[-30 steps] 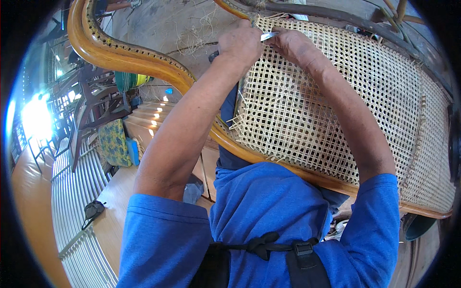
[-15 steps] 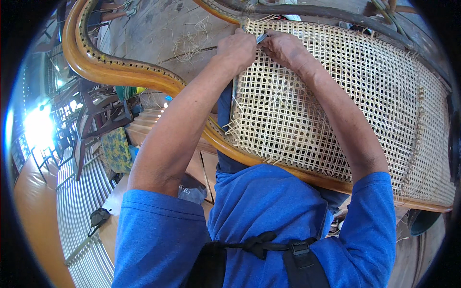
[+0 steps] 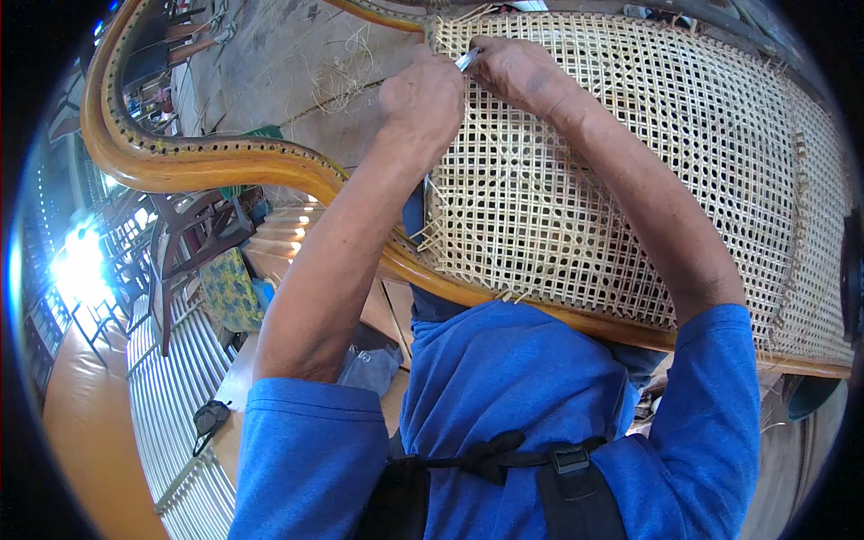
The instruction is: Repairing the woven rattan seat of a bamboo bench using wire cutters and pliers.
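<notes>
A woven cane panel (image 3: 558, 198) is stretched over a curved, varnished wooden frame (image 3: 207, 166) in front of me. Loose strand ends stick out along its left and near edges. My right hand (image 3: 517, 74) is closed at the panel's far left corner. From its fingers juts a small, shiny, flat metal tool (image 3: 466, 59), whose exact kind I cannot make out. Just left of it, my left hand (image 3: 423, 97) is curled at the panel's left edge, its fingertips hidden behind its back, so what it grips does not show.
Thin cane scraps (image 3: 346, 76) lie on the floor beyond my left hand. Dark wooden chair parts (image 3: 193, 238) and a yellow-green patterned cushion (image 3: 231, 290) stand at left. A ribbed metallic sheet (image 3: 180, 387) carries a small black item (image 3: 211, 421). Small holes line the frame's curve.
The whole view has shifted a little, with the frame sitting further left. Both hands stay together at the same corner of the cane panel, the metal tool still between them.
</notes>
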